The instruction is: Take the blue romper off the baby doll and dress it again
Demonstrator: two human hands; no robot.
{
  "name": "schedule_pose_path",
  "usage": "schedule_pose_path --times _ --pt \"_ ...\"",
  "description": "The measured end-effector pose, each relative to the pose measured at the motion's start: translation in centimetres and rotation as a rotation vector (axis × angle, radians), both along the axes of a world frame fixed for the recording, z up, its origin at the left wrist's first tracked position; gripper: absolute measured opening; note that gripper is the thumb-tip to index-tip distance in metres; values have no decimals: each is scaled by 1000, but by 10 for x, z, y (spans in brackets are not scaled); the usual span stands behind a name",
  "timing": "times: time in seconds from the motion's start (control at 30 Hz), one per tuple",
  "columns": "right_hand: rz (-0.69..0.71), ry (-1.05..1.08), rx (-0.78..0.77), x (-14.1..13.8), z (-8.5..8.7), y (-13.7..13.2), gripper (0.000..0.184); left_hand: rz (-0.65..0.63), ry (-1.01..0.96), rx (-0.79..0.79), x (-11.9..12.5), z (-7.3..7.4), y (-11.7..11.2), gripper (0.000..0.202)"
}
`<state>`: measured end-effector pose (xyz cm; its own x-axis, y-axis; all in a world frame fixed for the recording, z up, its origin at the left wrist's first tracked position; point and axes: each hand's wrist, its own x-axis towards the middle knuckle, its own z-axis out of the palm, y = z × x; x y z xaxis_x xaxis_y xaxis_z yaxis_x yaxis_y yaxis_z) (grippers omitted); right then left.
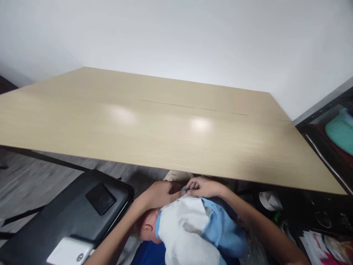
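Observation:
A baby doll (149,227) lies on my lap below the table edge, its head to the left and one ear showing. It wears white and light blue cloth clothing (183,221). My left hand (161,194) reaches over the doll's neck area, fingers closed at the far edge of the garment. From the other side my right hand (205,187) meets it there, fingers curled and thumb pressed on the same edge. The two thumbs nearly touch. A small greyish bit shows between the hands, too small to name. The doll's face and limbs are hidden.
A wide wooden table (154,132) spans the view before a white wall. On the left, a black padded chair (74,206) bears a dark phone (100,198) and a white device (70,251). At the right are a dark shelf with a green item (340,130) and papers (317,243).

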<state>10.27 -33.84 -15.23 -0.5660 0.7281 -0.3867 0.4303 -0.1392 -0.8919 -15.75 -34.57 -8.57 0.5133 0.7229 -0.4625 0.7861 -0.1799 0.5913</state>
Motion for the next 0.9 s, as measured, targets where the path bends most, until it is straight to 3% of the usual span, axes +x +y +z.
schedule_pose_path --times 0.1,0.27,0.37,0.47,0.57,0.7,0.9 --pt "13 -36 -59 -15 -22 13 20 -18 137 -22 6 3 -3 73" --pt "5 -90 -77 -24 -47 30 22 -10 37 -39 14 3 -11 41" --pt "33 -118 -95 -17 -59 39 31 -1 -42 -18 16 15 -16 27" --pt "17 -125 -95 7 -66 43 31 22 -95 -35 14 30 -22 22" --pt "-59 -130 -85 44 -65 34 34 38 -93 -31 7 35 -28 22" --pt "-220 -109 -71 84 -63 8 29 45 -65 -46 0 28 -31 24" --pt "-427 -53 -52 101 -70 -30 25 88 -88 -69 4 21 -32 27"
